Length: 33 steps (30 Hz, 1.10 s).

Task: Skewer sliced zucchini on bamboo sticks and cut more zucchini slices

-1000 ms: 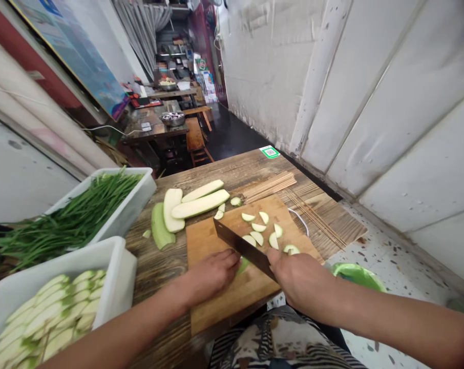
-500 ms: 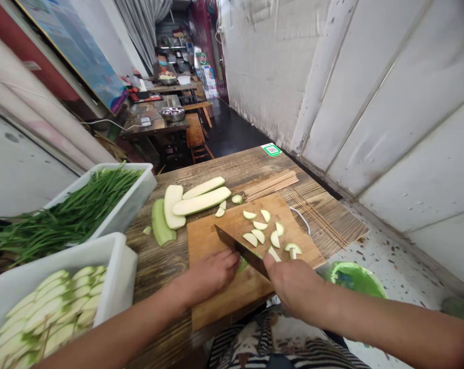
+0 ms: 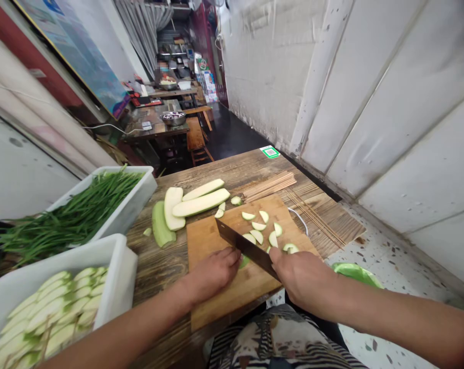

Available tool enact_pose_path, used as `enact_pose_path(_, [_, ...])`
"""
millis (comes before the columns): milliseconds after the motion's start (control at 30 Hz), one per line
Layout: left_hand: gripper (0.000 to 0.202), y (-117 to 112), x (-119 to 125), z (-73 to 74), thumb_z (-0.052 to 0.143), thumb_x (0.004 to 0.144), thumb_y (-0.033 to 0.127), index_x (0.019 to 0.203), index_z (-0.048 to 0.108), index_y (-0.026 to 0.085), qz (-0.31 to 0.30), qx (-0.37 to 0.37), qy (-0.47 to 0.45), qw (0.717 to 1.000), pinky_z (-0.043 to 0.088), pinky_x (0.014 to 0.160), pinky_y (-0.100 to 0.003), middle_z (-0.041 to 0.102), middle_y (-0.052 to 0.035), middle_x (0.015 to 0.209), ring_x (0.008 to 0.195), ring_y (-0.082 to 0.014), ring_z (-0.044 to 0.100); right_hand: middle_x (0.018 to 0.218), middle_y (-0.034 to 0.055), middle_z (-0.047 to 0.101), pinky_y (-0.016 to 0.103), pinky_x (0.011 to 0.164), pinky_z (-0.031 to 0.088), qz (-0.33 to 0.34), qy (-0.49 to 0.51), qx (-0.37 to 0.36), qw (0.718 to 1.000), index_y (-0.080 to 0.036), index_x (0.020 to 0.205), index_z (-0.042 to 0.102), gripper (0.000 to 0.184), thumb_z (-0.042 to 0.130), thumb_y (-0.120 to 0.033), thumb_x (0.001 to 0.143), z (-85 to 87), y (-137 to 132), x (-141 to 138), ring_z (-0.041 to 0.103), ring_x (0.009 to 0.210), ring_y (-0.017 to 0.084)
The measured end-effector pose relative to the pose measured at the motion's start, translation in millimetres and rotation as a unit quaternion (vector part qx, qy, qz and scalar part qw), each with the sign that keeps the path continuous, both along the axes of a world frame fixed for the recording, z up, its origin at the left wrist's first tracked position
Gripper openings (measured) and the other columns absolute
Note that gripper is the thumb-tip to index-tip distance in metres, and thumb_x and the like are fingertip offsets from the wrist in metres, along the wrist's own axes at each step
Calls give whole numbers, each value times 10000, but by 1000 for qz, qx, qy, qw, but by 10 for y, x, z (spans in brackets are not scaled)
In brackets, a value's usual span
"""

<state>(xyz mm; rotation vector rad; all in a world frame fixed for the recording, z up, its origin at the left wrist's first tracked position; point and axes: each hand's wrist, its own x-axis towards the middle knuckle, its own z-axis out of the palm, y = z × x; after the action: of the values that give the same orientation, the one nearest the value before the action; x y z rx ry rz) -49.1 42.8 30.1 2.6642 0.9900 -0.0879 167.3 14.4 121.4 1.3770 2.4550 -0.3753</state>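
My right hand [image 3: 301, 274] is closed around the handle of a cleaver [image 3: 249, 251], its dark blade slanting across the cutting board [image 3: 205, 238]. Against the blade's left side, the curled fingers of my left hand [image 3: 218, 271] press a piece of zucchini [image 3: 244, 262] onto the board; most of that piece is hidden. Several half-round zucchini slices [image 3: 258, 226] lie scattered beyond the blade. Behind the board's left corner rest peeled zucchini halves [image 3: 201, 202] and one half with its green skin up [image 3: 162, 225].
Wooden skewers [image 3: 270, 185] lie behind the board, with a few more at its right. On the left stand a white bin of green chives [image 3: 82, 205] and a white bin [image 3: 119, 277] of skewered zucchini slices. A green bucket [image 3: 357, 273] is on the floor. Another person sits far back.
The cleaver and my right hand have shifted slightly right, and more of the blade's face shows. My left hand stays nearly in place. The view has tilted a little.
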Motion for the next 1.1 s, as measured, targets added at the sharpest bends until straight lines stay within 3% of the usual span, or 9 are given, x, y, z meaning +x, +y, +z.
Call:
enact_pose_path(267, [364, -26, 16, 73, 274, 874, 158, 1149, 509, 117, -27, 14, 67, 997, 440, 876, -397, 534, -140, 1197, 1079, -262, 489, 687, 81, 678, 255, 466, 375, 53, 20, 23, 998, -118, 1049, 462, 387, 518, -51, 672, -63, 66, 109, 649, 596, 238])
enact_pose_path(433, [382, -30, 11, 50, 238, 886, 151, 1125, 528, 82, -43, 31, 51, 997, 465, 836, -420, 549, -167, 1157, 1055, -285, 495, 651, 82, 679, 263, 419, 352, 66, 7, 16, 998, -109, 983, 511, 351, 510, -26, 641, -44, 86, 46, 655, 568, 257])
enact_pose_path(567, [363, -35, 12, 35, 252, 886, 151, 1127, 520, 101, -29, 43, 57, 997, 476, 829, -382, 569, -138, 1120, 1018, -250, 517, 670, 91, 692, 274, 433, 374, 62, 13, 25, 998, -88, 1009, 509, 383, 496, -12, 634, -193, 120, -12, 660, 583, 266])
enact_pose_path(700, [341, -50, 9, -3, 245, 905, 182, 1082, 530, 123, -5, 76, 46, 996, 479, 804, -333, 595, -104, 1027, 930, -202, 543, 682, 73, 694, 261, 452, 379, 59, 39, 40, 997, -107, 991, 492, 283, 471, -53, 713, -326, 181, 60, 662, 598, 235])
enact_pose_path(800, [325, -57, -13, -41, 256, 902, 173, 1052, 536, 105, -34, 105, 41, 993, 484, 756, -332, 595, -115, 1001, 883, -206, 545, 634, 77, 680, 261, 429, 353, 51, 41, 52, 997, -111, 958, 488, 207, 449, -80, 757, -276, 188, 113, 656, 562, 238])
enact_pose_path(900, [304, -62, -47, -81, 283, 889, 149, 1064, 528, 106, -61, 143, 11, 988, 483, 748, -335, 596, -121, 1010, 883, -209, 545, 595, 66, 668, 264, 402, 320, 59, 33, 50, 996, -118, 949, 491, 258, 481, -58, 698, -142, 143, 103, 648, 533, 250])
enact_pose_path(1100, [356, -84, -95, -149, 244, 893, 149, 1083, 544, 122, -55, 159, 2, 986, 481, 785, -345, 610, -112, 1037, 943, -214, 546, 603, 56, 669, 267, 387, 300, 67, 20, 34, 997, -139, 933, 504, 311, 512, -45, 637, -28, 75, 53, 643, 510, 250])
